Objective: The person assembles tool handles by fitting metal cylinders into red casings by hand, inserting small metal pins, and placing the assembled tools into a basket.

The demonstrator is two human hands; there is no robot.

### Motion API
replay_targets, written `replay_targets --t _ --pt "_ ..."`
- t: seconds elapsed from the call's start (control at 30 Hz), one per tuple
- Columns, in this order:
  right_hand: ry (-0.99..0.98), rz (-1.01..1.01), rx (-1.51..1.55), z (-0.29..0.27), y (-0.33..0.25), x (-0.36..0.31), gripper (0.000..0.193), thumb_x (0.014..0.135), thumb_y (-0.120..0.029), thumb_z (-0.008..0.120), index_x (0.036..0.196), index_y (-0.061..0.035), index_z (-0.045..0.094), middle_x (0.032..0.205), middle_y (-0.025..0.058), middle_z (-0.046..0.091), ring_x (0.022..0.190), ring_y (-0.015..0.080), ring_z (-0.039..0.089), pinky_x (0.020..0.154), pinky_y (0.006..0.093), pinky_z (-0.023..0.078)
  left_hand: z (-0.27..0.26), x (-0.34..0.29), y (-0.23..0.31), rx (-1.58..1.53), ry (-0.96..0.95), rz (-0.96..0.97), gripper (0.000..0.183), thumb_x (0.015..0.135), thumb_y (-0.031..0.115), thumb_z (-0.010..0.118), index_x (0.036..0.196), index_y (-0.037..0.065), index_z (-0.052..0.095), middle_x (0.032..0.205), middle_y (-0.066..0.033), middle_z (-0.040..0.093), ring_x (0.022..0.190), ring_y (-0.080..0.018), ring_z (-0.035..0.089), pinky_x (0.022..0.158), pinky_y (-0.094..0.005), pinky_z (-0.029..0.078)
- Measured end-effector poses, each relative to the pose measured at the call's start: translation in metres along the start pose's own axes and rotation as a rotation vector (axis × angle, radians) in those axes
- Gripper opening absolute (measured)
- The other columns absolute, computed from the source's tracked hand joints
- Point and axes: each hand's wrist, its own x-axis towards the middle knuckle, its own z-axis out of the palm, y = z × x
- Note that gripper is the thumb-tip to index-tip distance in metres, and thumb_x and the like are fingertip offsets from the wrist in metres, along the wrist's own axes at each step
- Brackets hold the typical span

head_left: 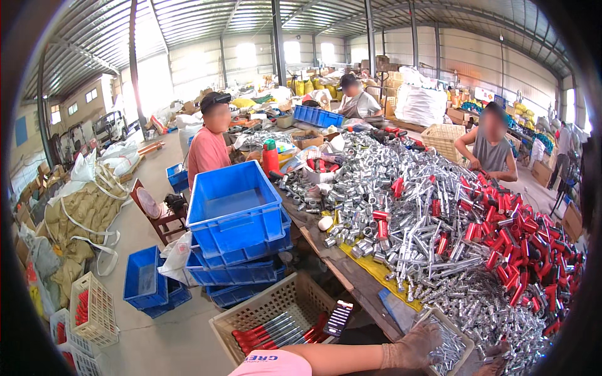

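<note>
My left hand [411, 348], in a brownish work glove, reaches across from the lower edge and lies over the left rim of a small beige tray [466, 346]. Its fingers wrap over that rim. Thin silvery metal rods [444, 343] fill the tray. Low at the tray's right side is part of my right hand [493, 361], dark and blurred; its fingers cannot be made out. Beside the tray, a big heap of shiny metal sockets and wrench parts [407, 182] covers the table, with many red-handled pieces [508, 241] on the right.
Left of my arm stands a beige crate [229, 327] with red-handled tools [266, 335]. Stacked blue bins [235, 216] rise beside the table's edge [332, 266]. A person in pink [210, 147] stands left; a person in grey [492, 147] works at right, another person [360, 103] behind.
</note>
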Motion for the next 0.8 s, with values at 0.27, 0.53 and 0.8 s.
replay_targets --t 0.27,0.53,0.8 --pt "0.142 -0.345 -0.619 -0.009 0.023 0.011 0.030 0.096 -0.021 0.048 0.113 -0.0001 0.063 0.093 0.0101 0.064 0.078 0.0227 0.061 0.066 0.0334 0.051 0.054 -0.007 -0.018 0.268 0.012 -0.006 0.048 0.077 0.046 0.060 0.085 -0.001 0.064 0.080 -0.0158 0.060 0.085 -0.0335 0.058 0.086 -0.0476 0.042" --pt "0.272 -0.674 -1.239 -0.013 0.051 0.015 0.029 0.096 -0.017 0.048 0.114 0.0013 0.062 0.099 0.0125 0.066 0.084 0.0245 0.064 0.071 0.0347 0.054 0.083 -0.010 -0.042 0.111 0.375 0.242 0.044 0.072 0.043 0.063 0.065 0.000 0.061 0.050 -0.0111 0.052 0.050 -0.0289 0.051 0.062 -0.0432 0.047" --pt "0.319 -0.753 -1.679 -0.041 0.118 0.012 0.028 0.095 -0.008 0.048 0.116 0.0048 0.061 0.115 0.0194 0.064 0.105 0.0300 0.063 0.090 0.0386 0.053 0.071 -0.005 -0.029 0.148 0.309 0.205 0.038 0.073 0.043 0.061 0.066 0.005 0.057 0.052 -0.0090 0.051 0.048 -0.0262 0.050 0.054 -0.0401 0.045"
